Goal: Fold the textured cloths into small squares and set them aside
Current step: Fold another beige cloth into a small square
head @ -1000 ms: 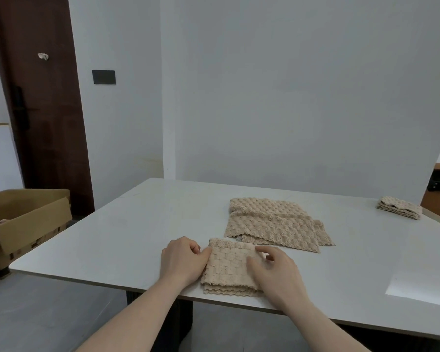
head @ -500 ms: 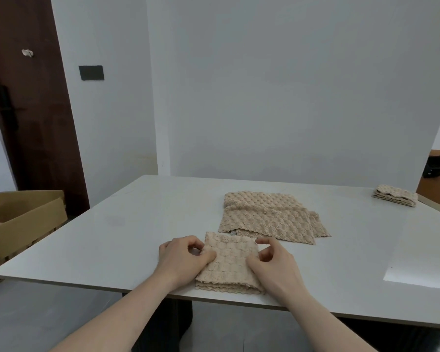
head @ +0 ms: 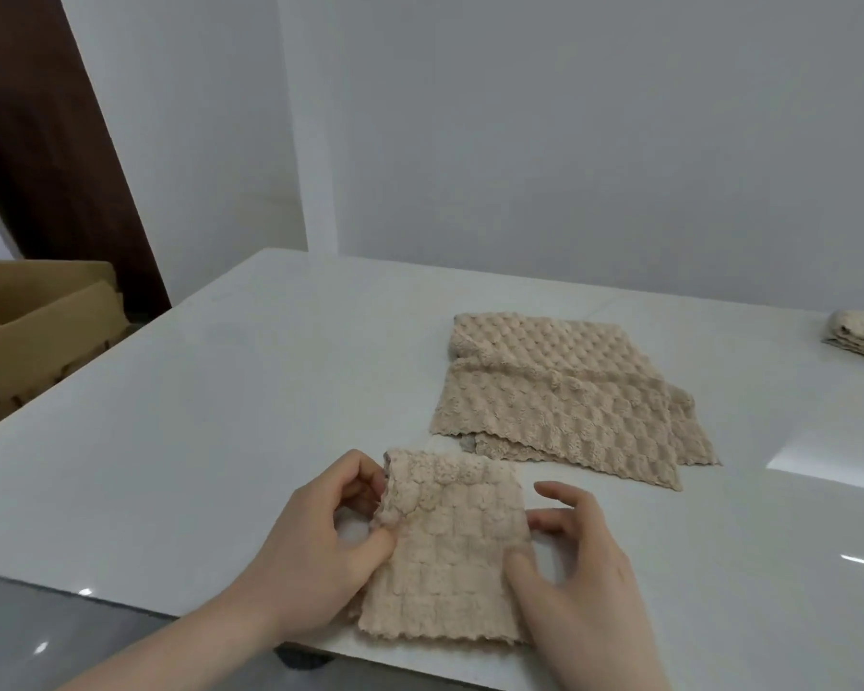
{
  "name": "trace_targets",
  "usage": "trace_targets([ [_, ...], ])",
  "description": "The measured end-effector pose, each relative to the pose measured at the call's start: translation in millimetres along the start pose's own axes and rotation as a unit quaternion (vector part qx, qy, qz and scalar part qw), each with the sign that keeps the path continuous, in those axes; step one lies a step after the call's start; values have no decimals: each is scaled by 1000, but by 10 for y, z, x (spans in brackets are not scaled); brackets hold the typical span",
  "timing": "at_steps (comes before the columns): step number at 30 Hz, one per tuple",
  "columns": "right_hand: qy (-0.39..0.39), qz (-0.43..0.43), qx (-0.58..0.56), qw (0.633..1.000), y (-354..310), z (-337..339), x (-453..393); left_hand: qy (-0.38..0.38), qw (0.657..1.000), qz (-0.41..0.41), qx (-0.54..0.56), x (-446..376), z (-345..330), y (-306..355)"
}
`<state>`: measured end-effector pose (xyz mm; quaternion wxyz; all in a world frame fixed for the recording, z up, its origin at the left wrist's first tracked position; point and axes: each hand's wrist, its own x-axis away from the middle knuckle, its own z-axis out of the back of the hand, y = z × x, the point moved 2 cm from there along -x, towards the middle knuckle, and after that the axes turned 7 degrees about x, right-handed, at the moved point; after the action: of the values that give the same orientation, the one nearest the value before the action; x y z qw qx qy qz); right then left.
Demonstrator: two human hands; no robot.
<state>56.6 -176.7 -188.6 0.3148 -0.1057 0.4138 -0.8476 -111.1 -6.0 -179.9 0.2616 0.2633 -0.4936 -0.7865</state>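
Observation:
A beige textured cloth (head: 450,551), folded into a small square, lies at the near edge of the white table (head: 220,416). My left hand (head: 320,546) pinches its left edge between thumb and curled fingers. My right hand (head: 574,566) presses its thumb on the cloth's right side, and its other fingers are loosely bent beside the edge. Behind it lies a pile of larger beige cloths (head: 559,391), loosely spread. A small folded stack of cloths (head: 861,336) sits at the far right of the table.
An open cardboard box (head: 36,331) stands on the floor to the left of the table. A dark brown door (head: 46,142) is behind it. Grey walls close the back. The near table edge runs just under my wrists.
The camera has moved closer and lower over the table. My left hand has lifted and gathered the cloth's left edge; my right hand's fingers have come off the cloth, and only the thumb stays on it.

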Motion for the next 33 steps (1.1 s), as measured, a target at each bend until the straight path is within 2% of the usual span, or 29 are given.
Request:
trace_targets([
  [5, -27, -33, 46, 998, -158, 77, 15, 1, 998, 55, -30, -7, 50, 172],
  [8, -56, -60, 62, 995, -308, 147, -30, -6, 990, 139, -35, -66, 99, 321],
  [10, -103, -133, 2, 986, -474, 249, -18, -10, 972, 237, -7, -74, 134, 493],
  [13, -171, -275, -128, 937, -817, 545, 77, -10, 940, 336, 48, 9, 199, 978],
  [15, -205, -309, -182, 911, -1034, 750, 177, 11, 938, 341, 62, 121, 248, 1334],
  [19, -250, -307, -239, 887, -1536, 1111, 352, 51, 945, 316, 61, 398, 561, 1923],
  [23, -328, -273, -230, 874, -1917, 1140, 384, 135, 928, 327, 119, 534, 909, 2124],
  [25, -330, -266, -228, 876, -2054, 1080, 383, 152, 920, 329, 147, 561, 1045, 2151],
  [33, -278, -264, -254, 888, -2657, 586, 91, 59, 932, 315, 169, 301, 1745, 2017],
])
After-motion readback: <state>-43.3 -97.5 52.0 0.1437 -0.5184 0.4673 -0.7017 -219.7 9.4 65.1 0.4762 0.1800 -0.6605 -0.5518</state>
